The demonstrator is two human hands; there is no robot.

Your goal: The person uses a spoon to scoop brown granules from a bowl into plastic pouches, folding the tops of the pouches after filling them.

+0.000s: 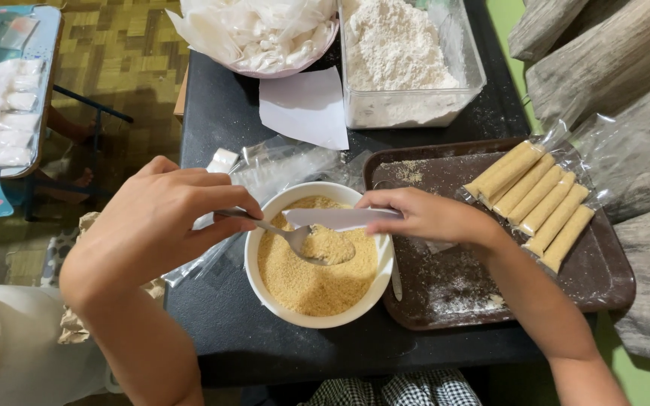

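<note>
Bare forearms, no sleeves, left hand (163, 218), right hand (423, 216)

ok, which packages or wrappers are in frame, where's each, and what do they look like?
Thin white tube-shaped wrapper: pinched in right hand over white bowl of tan crumbs.
Filled clear sleeves, long tan sticks: in a row on brown tray.
Empty clear plastic bags: behind the bowl.
Small white packets: far-left side table.
Left hand: metal spoon.

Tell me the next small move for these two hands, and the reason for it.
Probably lift the spoon, held by the left hand, up to the white wrapper that the right hand holds over the bowl. The spoon is already loaded with golden crumbs just below the wrapper.
</note>
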